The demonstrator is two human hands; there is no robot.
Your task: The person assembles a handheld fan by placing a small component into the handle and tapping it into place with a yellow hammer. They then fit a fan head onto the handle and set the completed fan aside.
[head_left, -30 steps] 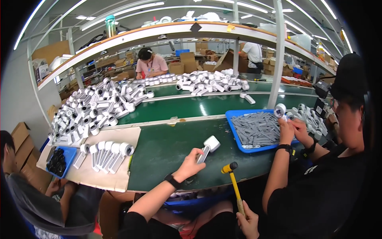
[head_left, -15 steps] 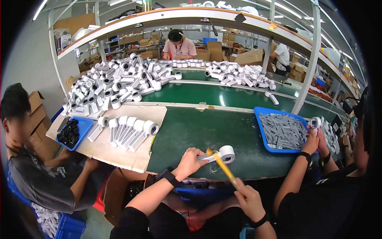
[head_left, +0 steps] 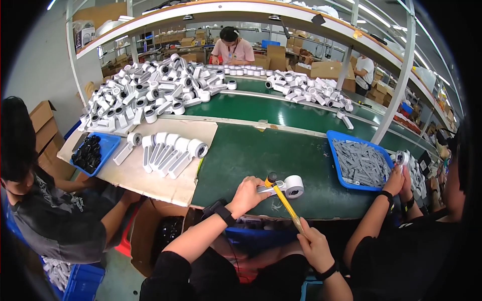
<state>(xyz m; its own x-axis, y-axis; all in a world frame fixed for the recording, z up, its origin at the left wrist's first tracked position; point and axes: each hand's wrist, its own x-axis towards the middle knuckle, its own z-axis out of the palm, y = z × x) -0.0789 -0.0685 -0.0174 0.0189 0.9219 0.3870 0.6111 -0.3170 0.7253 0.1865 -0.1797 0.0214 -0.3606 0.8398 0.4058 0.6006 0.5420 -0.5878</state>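
My left hand [head_left: 248, 196] is closed round the grey handle of a white round-headed handheld device [head_left: 294, 186], which lies on the green work surface near its front edge. The round head points to the right. In my right hand [head_left: 317, 250] is a small yellow-handled mallet [head_left: 285, 203], gripped low on its handle. Its head, with a black end facing up, is over the device's handle, close to my left fingers. Whether the mallet touches the device, I cannot tell.
Similar devices [head_left: 173, 153] stand in a row on a cardboard sheet [head_left: 186, 194], beside a blue tray of black parts [head_left: 108, 159]. A large pile [head_left: 145, 93] lies behind. To the right are a blue tray of grey strips [head_left: 337, 165] and a co-worker's hands [head_left: 399, 179]. Another person [head_left: 60, 215] sits left.
The mallet head, blurred before, now shows sharply with its black end up, slightly higher above the device's handle. My left hand keeps its hold. The person at left has leaned their head down.
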